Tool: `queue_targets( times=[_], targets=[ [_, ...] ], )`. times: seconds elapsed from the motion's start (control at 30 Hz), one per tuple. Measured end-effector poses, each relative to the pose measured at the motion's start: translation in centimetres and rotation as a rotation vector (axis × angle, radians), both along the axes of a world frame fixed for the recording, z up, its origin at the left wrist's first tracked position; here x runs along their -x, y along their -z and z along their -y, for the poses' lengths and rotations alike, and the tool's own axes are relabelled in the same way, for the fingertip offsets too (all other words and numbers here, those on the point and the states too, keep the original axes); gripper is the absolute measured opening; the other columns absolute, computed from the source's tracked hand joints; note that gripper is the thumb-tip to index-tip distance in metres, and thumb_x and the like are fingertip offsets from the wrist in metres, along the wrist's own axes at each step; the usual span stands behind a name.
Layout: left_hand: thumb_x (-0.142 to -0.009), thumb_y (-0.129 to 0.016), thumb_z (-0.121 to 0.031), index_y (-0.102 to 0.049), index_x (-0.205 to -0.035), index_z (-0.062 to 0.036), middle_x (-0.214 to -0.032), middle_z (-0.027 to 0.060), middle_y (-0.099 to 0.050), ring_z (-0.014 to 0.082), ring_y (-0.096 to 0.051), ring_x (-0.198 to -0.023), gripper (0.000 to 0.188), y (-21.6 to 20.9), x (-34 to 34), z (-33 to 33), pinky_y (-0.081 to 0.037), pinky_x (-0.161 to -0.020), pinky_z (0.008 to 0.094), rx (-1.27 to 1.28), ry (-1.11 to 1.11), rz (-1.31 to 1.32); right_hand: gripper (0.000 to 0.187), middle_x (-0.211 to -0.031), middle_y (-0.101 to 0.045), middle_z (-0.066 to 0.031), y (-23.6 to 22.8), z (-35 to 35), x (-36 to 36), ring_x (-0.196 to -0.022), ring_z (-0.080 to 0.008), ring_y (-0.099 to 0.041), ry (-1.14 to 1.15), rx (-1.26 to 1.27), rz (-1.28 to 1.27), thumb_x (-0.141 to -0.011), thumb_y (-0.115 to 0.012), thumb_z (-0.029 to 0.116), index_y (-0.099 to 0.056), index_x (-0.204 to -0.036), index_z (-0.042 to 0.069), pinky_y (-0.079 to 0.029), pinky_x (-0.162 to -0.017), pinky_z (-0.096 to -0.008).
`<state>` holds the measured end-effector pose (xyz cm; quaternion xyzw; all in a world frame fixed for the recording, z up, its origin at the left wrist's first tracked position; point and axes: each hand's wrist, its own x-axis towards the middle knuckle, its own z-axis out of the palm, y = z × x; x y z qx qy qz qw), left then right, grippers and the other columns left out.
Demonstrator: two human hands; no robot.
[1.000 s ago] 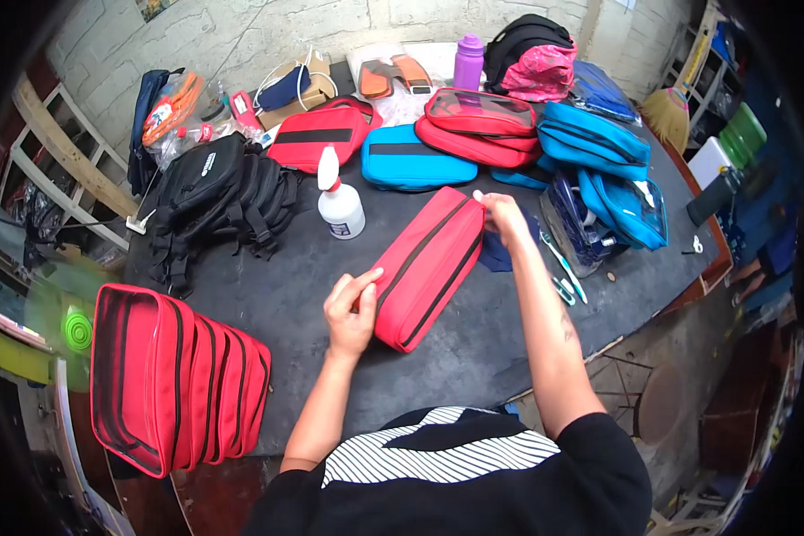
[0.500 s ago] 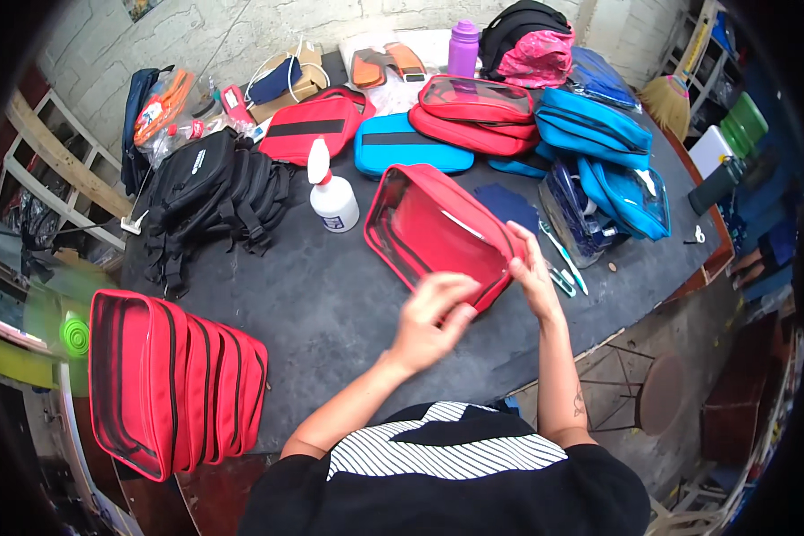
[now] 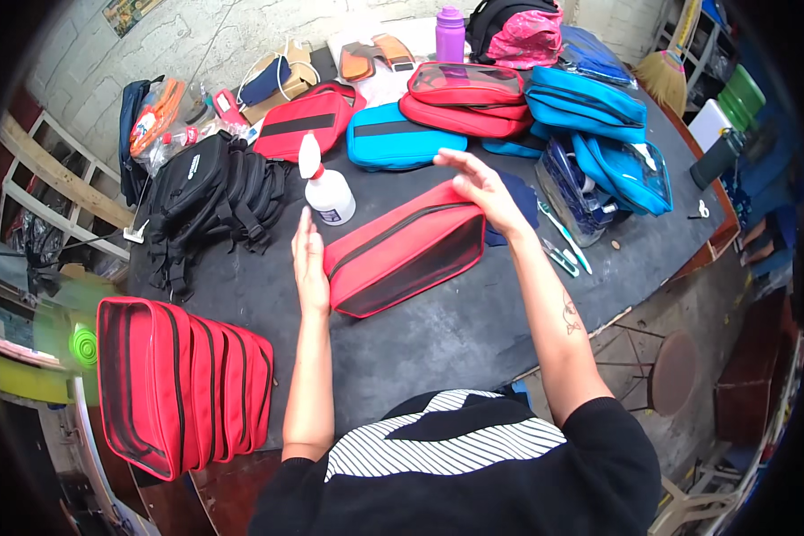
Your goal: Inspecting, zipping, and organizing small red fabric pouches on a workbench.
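Observation:
A red zippered pouch (image 3: 406,241) with a dark see-through panel rests on the black table between my hands. Its zipper runs along the upward-facing side. My left hand (image 3: 311,268) is open, fingers straight and together, flat beside the pouch's left end. My right hand (image 3: 484,192) is open too, with fingers stretched out over the far right corner and the palm against that end. Just beyond my left fingertips stands a white spray bottle (image 3: 333,196). A dark blue cloth (image 3: 516,201) lies partly hidden behind my right hand.
Red pouches (image 3: 196,384) stand in a row at the table's near left edge. A black backpack (image 3: 210,188) lies at left. Blue bags (image 3: 590,107) are piled at right, near toothbrushes (image 3: 567,239). Across the back are a blue pouch (image 3: 406,138) and a purple bottle (image 3: 450,37).
The red pouch has been turned, its clear panel now toward me and its zippered side up. My left hand has moved left to its end; my right hand has shifted up and left.

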<state>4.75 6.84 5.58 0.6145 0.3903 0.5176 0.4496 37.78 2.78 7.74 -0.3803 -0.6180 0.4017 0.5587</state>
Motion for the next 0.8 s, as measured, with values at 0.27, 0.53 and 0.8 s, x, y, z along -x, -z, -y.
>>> queue_targets(
  times=[0.27, 0.53, 0.8],
  targets=[
    [-0.104, -0.029, -0.048, -0.026, -0.152, -0.0127, -0.157, 0.0143, -0.021, 0.0233, -0.018, -0.146, 0.06, 0.7, -0.7, 2.5, -0.014, -0.117, 0.0439, 0.286, -0.125, 0.7, 0.102, -0.16, -0.015, -0.0091, 1.3, 2.2, 1.9, -0.148, -0.0251, -0.014, -0.052, 0.383, -0.541, -0.082, -0.014, 0.082, -0.016, -0.154, 0.009, -0.008, -0.119, -0.0434],
    [-0.09, -0.065, -0.013, -0.06, -0.124, -0.0041, -0.134, 0.0091, -0.051, 0.0183, -0.047, -0.126, 0.035, -3.2, -0.5, -1.2, -0.034, -0.107, 0.0336, -0.297, -0.25, 0.056, 0.069, -0.151, -0.037, -0.0123, -0.9, -2.0, -0.3, -0.142, -0.0232, -0.03, 0.098, 0.111, 0.001, -0.095, -0.041, 0.059, -0.039, -0.146, 0.012, -0.02, -0.117, -0.0383],
    [-0.069, -0.081, -0.017, -0.063, -0.088, -0.0037, -0.1, 0.009, -0.068, 0.0256, -0.061, -0.106, 0.029, -5.8, -2.1, -0.8, -0.038, -0.096, 0.0409, -0.578, 0.171, -0.607, 0.036, -0.129, -0.055, -0.0084, -2.3, 1.9, 3.2, -0.131, -0.0288, -0.043, 0.412, -0.392, 0.911, -0.076, -0.075, 0.026, -0.065, -0.106, 0.009, -0.03, -0.11, -0.0531]
  ],
)
